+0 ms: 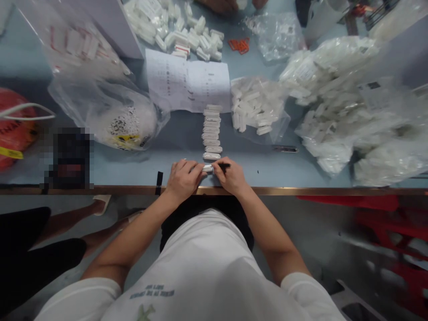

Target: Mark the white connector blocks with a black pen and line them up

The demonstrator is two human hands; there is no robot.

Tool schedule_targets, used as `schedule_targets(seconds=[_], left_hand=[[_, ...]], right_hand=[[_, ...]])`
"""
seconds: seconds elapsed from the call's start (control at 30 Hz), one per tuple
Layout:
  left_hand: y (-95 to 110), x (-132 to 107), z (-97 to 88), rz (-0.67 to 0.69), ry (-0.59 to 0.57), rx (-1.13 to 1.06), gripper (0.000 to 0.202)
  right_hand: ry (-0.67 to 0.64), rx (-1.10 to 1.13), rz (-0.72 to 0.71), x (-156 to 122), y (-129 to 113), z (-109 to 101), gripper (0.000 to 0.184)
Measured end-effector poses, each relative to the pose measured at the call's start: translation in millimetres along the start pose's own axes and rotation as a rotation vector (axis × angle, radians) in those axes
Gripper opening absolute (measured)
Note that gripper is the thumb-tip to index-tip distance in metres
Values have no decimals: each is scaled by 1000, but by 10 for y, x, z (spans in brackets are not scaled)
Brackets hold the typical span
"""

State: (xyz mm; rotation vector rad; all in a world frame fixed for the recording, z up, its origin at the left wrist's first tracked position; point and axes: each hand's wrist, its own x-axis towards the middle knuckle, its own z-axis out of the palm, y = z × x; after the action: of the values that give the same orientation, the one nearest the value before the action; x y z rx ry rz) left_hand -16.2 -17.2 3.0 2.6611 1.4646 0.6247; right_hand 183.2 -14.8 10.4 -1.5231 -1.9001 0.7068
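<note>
At the table's front edge, my left hand (183, 178) is closed on one end of a small white plastic piece (207, 168) with a row of dark marks or slots along it. My right hand (232, 175) meets the other end of that piece, its fingers pinched around a slim black pen-like tool (225, 165). The tool's tip is hidden by my fingers. Just beyond my hands, several similar white pieces (211, 142) lie in a column, each placed crosswise.
Printed sheets (187, 82) lie behind the column. An open clear bag of white parts (257, 104) sits to their right, larger bags (337, 116) farther right. A wrapped bundle (125, 127) lies left. A metal-and-dark tool (285, 149) rests at right. Another person's hands (222, 5) show at the far side.
</note>
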Motion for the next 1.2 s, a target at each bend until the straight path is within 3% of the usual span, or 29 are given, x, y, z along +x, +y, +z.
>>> schedule_targets(seconds=[0.13, 0.33, 0.63, 0.83, 1.2], left_hand=[[0, -1, 3, -8, -10, -14, 30], [1, -5, -7, -18, -16, -34, 31], [-2, -4, -1, -31, -30, -50, 32], [8, 8, -15, -26, -18, -37, 30], [0, 4, -9, -5, -12, 1, 29]], right_hand=[[15, -32, -22, 33, 27, 53, 40], [74, 45, 98, -6, 19, 24, 37], [46, 46, 80, 1, 32, 37, 37], [75, 132, 144, -13, 16, -1, 36], [49, 96, 92, 3, 16, 20, 38]])
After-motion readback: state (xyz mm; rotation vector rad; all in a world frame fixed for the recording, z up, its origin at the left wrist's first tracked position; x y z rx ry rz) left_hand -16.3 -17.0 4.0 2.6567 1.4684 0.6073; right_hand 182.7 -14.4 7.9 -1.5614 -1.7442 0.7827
